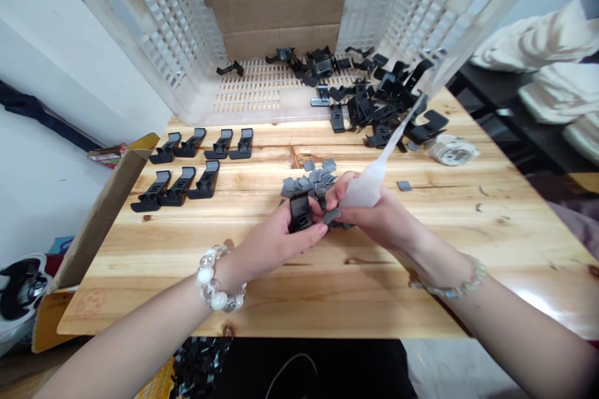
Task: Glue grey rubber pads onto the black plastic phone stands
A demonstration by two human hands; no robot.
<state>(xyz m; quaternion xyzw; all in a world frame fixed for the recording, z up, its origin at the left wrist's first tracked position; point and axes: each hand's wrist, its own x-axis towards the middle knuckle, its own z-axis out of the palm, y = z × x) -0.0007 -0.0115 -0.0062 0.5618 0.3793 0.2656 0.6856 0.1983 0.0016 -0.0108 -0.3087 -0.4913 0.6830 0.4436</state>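
Nearest camera: bare forearms from the lower corners, bead bracelet on the left wrist. Step in hand, by the look of it: black clip and gray pad brought close together, frame center.

Left hand: fingers curled around a black clip, slots facing camera, thumb reaching toward the pad. Right hand: thumb and finger nearly together, pinching a small gray pad; white strip also in its grasp, tail running to upper right. Pad is flat and small, so handling likely calls for fine fingertip control and a steady clip. Can't tell whether pad touches clip.

Around the fingers: gray pad pile. Right of center, loose pad, then white roll. Left of frame, two rows of clips on wooden table. Top: plastic crate, jumbled clips in and before it.
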